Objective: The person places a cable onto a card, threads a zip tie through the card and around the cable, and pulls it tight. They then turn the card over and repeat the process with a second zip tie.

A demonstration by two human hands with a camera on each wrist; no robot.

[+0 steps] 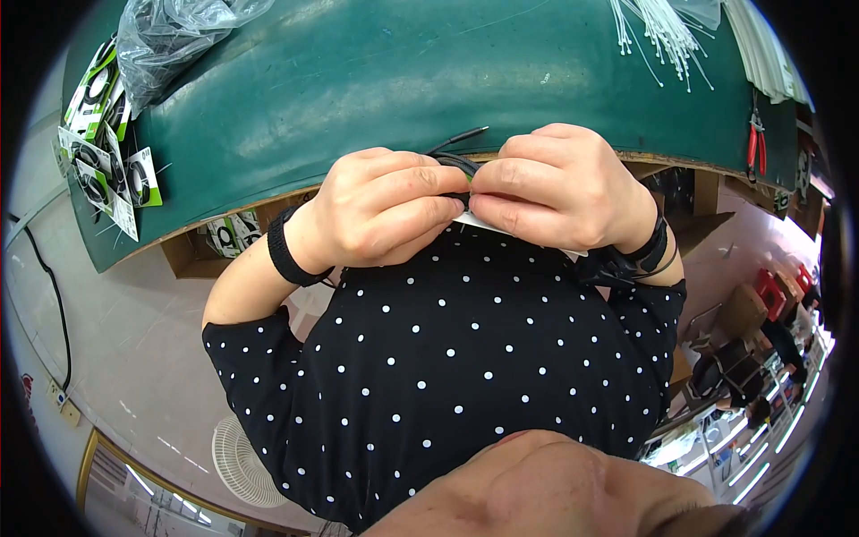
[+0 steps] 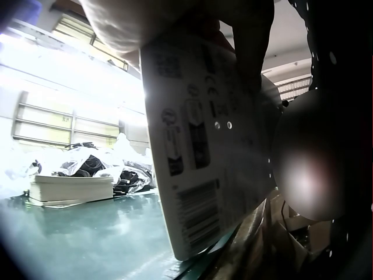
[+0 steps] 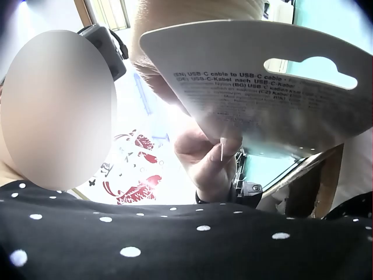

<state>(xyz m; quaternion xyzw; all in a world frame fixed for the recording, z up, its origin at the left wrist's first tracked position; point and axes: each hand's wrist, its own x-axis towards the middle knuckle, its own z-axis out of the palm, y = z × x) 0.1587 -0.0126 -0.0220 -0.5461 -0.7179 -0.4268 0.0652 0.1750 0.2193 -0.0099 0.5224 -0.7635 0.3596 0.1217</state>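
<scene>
Close to my chest, at the table's front edge, both hands hold a white packaging card [image 3: 245, 76] with a coiled black USB-C cable [image 1: 459, 162] against it. My left hand [image 1: 385, 206] pinches with thumb and fingers at the card's left side. A thin white cable tie [image 3: 222, 149] sticks out by its fingertips in the right wrist view. Opposite, my right hand [image 1: 559, 188] grips the card, its fingertips almost meeting the left ones. One cable plug [image 1: 467, 136] points away over the table. Print, a barcode and two small holes show on the card's back in the left wrist view.
Carded cables [image 1: 107, 170] lie piled on the green table [image 1: 358, 80] at left, beside a clear plastic bag [image 1: 174, 45]. White cable ties [image 1: 662, 36] lie at the back right. Red-handled pliers [image 1: 756, 148] are at the right edge. Cardboard boxes [image 1: 188, 255] stand below the table.
</scene>
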